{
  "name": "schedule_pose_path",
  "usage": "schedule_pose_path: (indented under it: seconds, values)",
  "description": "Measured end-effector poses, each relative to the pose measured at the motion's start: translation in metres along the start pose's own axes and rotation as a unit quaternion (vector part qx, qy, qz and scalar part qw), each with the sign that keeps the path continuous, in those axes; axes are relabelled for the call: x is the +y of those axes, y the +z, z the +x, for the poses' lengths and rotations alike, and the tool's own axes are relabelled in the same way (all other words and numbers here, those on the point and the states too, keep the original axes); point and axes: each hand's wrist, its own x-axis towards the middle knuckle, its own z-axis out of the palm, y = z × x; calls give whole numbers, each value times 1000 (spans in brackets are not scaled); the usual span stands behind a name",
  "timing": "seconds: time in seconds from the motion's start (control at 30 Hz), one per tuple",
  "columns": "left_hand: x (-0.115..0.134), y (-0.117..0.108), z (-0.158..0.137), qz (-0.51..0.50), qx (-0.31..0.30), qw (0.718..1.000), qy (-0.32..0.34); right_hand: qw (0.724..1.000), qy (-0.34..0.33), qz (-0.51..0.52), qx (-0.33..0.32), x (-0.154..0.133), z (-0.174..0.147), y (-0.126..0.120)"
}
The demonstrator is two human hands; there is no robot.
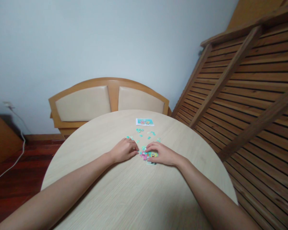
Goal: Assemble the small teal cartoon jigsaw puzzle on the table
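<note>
Two bare hands rest on a round, pale wooden surface [134, 198], meeting over a small, partly assembled jigsaw puzzle [149, 156] that lies a little beyond the surface's middle, toward its far edge. Left hand [124, 150] lies palm down with fingers curled, its fingertips touching the puzzle's left side; whether it pinches a piece cannot be told. Right hand [161, 154] lies flat with fingers loosely bent, covering the puzzle's right part and pressing on it. Much of the puzzle picture is hidden under the fingers, showing only pink, yellow and turquoise patches. Loose turquoise pieces [144, 134] are scattered just beyond the hands, too small to make out singly. A small printed card [144, 121] lies flat near the far edge. No container stands on the surface. Wide bare room spreads toward the near, left and right edges. Beyond the far edge a padded wooden headboard [108, 100] leans at the wall; a slatted wooden frame [249, 95] stands tilted off the right edge.
</note>
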Motion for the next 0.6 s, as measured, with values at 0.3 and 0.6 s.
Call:
schedule_pose_path:
  seconds: [0.3, 0.6]
  values:
    - [-9, 4, -1, -27, 41, 998, -35, 1000, 0, -1, -1, 0, 0, 0]
    - [-6, 11, 3, -28, 33, 999, -23, 1000, -4, 0, -4, 1, 0, 0]
